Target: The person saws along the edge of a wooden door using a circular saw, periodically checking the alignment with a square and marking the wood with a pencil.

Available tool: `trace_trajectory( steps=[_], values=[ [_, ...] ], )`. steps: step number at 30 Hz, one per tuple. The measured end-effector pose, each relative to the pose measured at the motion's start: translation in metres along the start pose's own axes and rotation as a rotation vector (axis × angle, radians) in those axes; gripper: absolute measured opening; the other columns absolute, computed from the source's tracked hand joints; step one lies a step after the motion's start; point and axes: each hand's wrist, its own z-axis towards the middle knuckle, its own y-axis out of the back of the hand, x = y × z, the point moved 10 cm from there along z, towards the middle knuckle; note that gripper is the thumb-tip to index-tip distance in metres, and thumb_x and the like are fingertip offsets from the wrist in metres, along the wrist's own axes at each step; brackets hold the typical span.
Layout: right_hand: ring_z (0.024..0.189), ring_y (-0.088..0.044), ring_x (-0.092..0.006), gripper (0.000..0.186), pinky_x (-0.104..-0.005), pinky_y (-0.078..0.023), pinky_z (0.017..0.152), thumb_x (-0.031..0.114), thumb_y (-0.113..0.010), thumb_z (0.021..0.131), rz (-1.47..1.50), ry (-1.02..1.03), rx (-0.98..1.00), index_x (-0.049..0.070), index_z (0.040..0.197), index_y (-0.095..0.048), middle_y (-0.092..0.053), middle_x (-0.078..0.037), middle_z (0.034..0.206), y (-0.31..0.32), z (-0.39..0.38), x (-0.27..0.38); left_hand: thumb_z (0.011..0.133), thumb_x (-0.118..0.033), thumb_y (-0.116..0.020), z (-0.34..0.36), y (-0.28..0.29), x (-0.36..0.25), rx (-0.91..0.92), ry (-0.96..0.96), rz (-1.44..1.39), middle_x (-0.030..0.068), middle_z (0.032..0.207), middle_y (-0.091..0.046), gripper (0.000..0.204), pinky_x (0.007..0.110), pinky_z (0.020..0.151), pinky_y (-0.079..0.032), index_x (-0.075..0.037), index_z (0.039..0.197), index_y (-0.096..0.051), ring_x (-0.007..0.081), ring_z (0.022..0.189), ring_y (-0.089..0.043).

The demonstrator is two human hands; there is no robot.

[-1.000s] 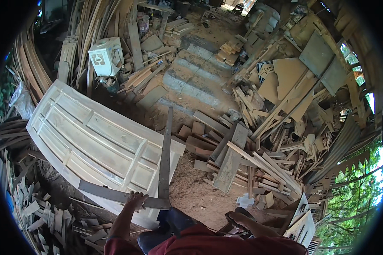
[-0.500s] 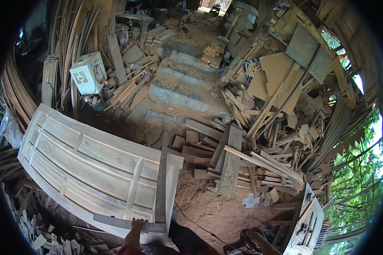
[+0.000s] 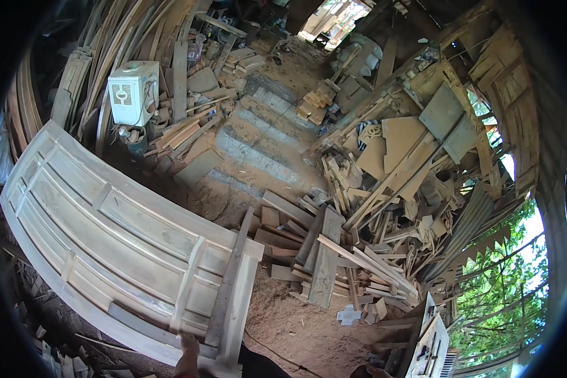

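while pressed flat on the grey plank [image 3: 230,283], left hand [image 3: 188,356] open, fingers spread, seemingly steadying it across the pale panelled door [image 3: 107,233] just ahead; right hand unseen; wood scraps [image 3: 334,264] well right.

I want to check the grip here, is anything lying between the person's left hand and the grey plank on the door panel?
Nothing visible does. The left hand rests directly on the near end of the door panel, right beside the grey plank that lies lengthwise across it. No scrap sits between them. The right hand is out of view.
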Motion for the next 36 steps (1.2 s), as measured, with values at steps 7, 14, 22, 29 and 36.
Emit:
trace_trajectory(
  steps=[7, 14, 22, 29, 36],
  values=[
    [0.049, -0.058, -0.018, 0.04, -0.0354, -0.048, 0.04, 0.037, -0.048, 0.105, 0.115, 0.001, -0.064, 0.022, 0.142, -0.055, -0.061, -0.006, 0.068, 0.007, -0.043, -0.045, 0.092, -0.044, -0.06, -0.037, 0.069, -0.148, 0.03, -0.235, -0.78, 0.0197, 0.113, -0.071, 0.048, 0.053, 0.096, -0.051, -0.006, 0.118, -0.068, 0.04, 0.109, -0.067],
    [0.049, -0.058, -0.0187, 0.039, -0.0364, -0.048, 0.039, 0.038, -0.048, 0.105, 0.193, -0.037, -0.033, 0.022, 0.14, -0.056, -0.061, -0.007, 0.068, 0.01, -0.049, -0.088, 0.093, -0.082, -0.014, -0.079, 0.143, -0.354, 0.515, -0.093, -1.517, 0.0219, 0.072, -0.07, 0.101, 0.046, 0.083, -0.053, -0.002, 0.067, -0.07, 0.0374, 0.079, -0.072],
    [0.053, -0.059, -0.0168, 0.039, -0.0339, -0.05, 0.048, 0.036, -0.054, 0.104, 0.255, -0.163, 0.154, 0.02, 0.14, -0.059, -0.065, -0.007, 0.073, 0.03, 0.009, -0.11, 0.093, -0.059, -0.063, 0.006, 0.153, -0.418, 0.604, 0.601, -2.26, 0.0164, 0.082, -0.063, 0.07, 0.04, 0.049, -0.053, 0.008, 0.109, -0.053, 0.0287, 0.063, -0.068],
    [0.056, -0.059, -0.0123, 0.048, -0.0319, -0.049, 0.045, 0.032, -0.05, 0.105, 0.374, -0.174, 0.216, 0.019, 0.151, -0.047, -0.065, -0.006, 0.077, 0.032, 0.099, -0.138, 0.1, -0.035, -0.06, 0.256, 0.357, -0.371, 0.418, 0.206, -2.333, 0.005, 0.068, -0.055, 0.031, 0.032, 0.045, -0.047, -0.005, 0.096, -0.056, 0.0161, 0.052, -0.053],
    [0.125, -0.055, -0.0178, 0.036, -0.0364, -0.039, 0.111, 0.016, -0.056, 0.102, 0.249, 0.123, 0.145, 0.005, 0.136, -0.06, -0.063, -0.005, 0.136, 0.057, 0.173, -0.154, 0.097, -0.019, -0.064, 0.4, 0.621, -0.329, 0.072, -0.035, -2.009, 0.0049, 0.074, -0.063, 0.015, 0.027, 0.039, -0.035, -0.006, 0.093, -0.06, 0.0105, 0.049, -0.047]
  ],
)
